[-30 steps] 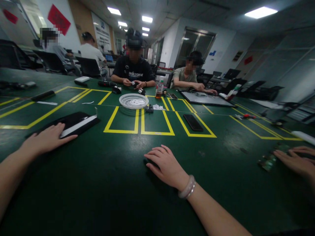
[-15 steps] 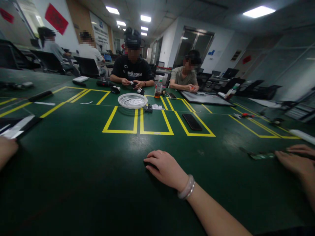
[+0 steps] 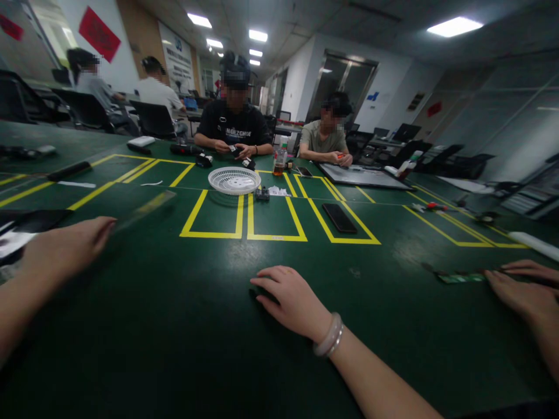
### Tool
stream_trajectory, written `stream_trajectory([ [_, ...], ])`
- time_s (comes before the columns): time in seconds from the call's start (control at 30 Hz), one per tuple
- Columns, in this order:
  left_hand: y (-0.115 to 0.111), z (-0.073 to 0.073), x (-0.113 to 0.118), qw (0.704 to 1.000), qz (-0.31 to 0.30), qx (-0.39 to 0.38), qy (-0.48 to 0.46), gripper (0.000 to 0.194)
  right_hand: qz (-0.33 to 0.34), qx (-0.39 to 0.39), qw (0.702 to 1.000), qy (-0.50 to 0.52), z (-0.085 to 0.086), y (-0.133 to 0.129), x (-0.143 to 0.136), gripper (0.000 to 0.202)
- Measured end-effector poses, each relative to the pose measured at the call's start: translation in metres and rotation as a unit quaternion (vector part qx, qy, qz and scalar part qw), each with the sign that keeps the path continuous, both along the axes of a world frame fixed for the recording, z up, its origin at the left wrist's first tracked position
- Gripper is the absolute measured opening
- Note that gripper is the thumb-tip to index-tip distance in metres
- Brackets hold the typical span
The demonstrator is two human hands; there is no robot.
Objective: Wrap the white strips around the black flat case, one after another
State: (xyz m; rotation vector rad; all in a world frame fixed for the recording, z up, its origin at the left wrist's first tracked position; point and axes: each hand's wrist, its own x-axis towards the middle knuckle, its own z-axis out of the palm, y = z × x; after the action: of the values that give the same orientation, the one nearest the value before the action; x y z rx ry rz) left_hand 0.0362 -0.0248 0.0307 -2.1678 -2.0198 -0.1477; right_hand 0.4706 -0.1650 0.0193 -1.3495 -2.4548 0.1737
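My left hand point(image 3: 70, 247) is held over the left part of the green table, fingers pinched at the end of a clear flat strip point(image 3: 146, 208). The strip points up and right, blurred and see-through, so its exact kind is unclear. Under and behind that hand lies a black and white item point(image 3: 32, 221), partly covered by it. In the middle front of the table point(image 3: 196, 331) my right hand point(image 3: 288, 299), with a bangle at the wrist, rests palm down. Its fingers are stretched and slightly apart, and I see nothing held in it.
A white round basket point(image 3: 234, 181) stands ahead, by a small dark part point(image 3: 262, 194). A black phone point(image 3: 339, 218) lies in a yellow-taped box. At right, another person's hands point(image 3: 522, 291) touch a green strip point(image 3: 463, 277). Two people sit opposite; a bottle point(image 3: 279, 160) stands near them.
My left hand has come in from the left edge toward the right, bringing the clear strip over the table. My right hand has barely moved.
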Motion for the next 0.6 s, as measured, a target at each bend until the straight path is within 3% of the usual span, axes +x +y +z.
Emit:
stream_trajectory([
  [0.1,-0.016,0.004,0.049,0.984,-0.166,-0.028,0.054,0.049,-0.004,0.025,0.999,0.022,0.000,0.000,0.000,0.051],
  [0.17,-0.030,0.000,0.074,0.952,-0.302,-0.016,0.054,0.041,0.004,0.044,0.999,0.032,0.001,-0.001,-0.002,0.067],
  [0.23,-0.046,-0.007,0.094,0.907,-0.416,0.044,0.040,0.039,0.019,0.054,0.998,0.036,0.003,-0.002,-0.003,0.077],
  [0.33,-0.065,-0.016,0.113,0.836,-0.532,0.137,0.021,0.039,0.044,0.020,0.998,0.032,0.004,-0.004,-0.007,0.056],
  [0.37,-0.068,-0.017,0.116,0.823,-0.548,0.147,0.021,0.039,0.048,-0.001,0.998,0.030,0.005,-0.004,-0.007,0.044],
  [0.43,-0.066,-0.017,0.118,0.826,-0.546,0.138,0.023,0.038,0.041,-0.040,0.998,0.037,0.004,-0.004,-0.007,0.032],
  [0.5,-0.055,-0.014,0.113,0.860,-0.496,0.116,0.023,0.035,0.012,-0.066,0.995,0.074,0.003,-0.002,-0.006,0.032],
  [0.6,-0.030,-0.007,0.090,0.933,-0.348,0.096,0.015,0.053,-0.046,-0.081,0.978,0.184,0.001,0.003,-0.001,0.033],
])
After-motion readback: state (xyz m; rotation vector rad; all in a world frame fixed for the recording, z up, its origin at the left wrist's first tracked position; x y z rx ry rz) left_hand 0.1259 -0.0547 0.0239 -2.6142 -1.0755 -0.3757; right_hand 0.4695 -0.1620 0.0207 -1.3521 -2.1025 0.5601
